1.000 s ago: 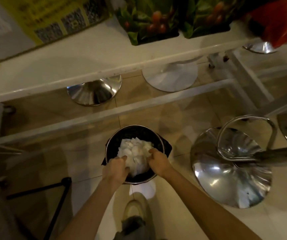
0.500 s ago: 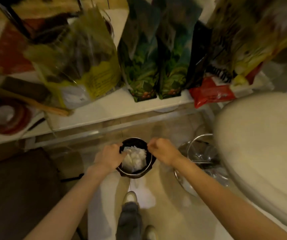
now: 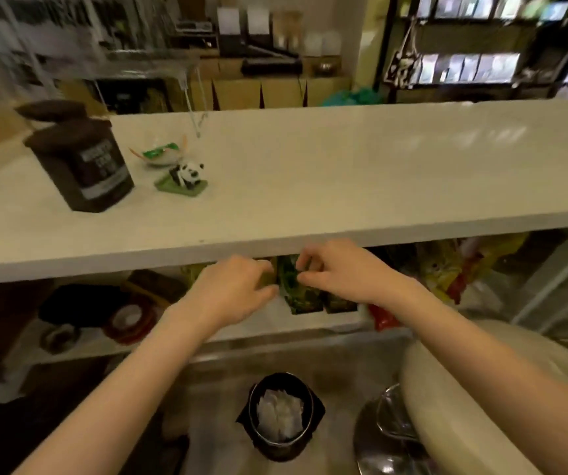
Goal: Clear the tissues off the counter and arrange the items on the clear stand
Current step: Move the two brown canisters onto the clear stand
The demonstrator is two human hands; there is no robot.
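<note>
White tissues [image 3: 279, 418] lie crumpled inside a black bin [image 3: 281, 447] on the floor below me. My left hand [image 3: 236, 289] and my right hand [image 3: 339, 270] hover side by side just under the front edge of the white counter [image 3: 344, 173], both empty with fingers loosely curled. On the counter's left stand a dark brown tin [image 3: 82, 162], a panda figurine [image 3: 185, 178] on a green base and a small white-green packet [image 3: 161, 154]. The clear stand [image 3: 145, 60] rises at the back left, blurred.
A lower shelf [image 3: 186, 335] holds green bags [image 3: 301, 293], a yellow and red bag [image 3: 447, 275] and a tape roll [image 3: 128, 320]. A white stool seat [image 3: 474, 399] with chrome base sits at the lower right. Dark shelving stands behind the counter.
Both hands let go of the bin with the tissues and rose to counter height. My view lifted from the floor to the counter top.
</note>
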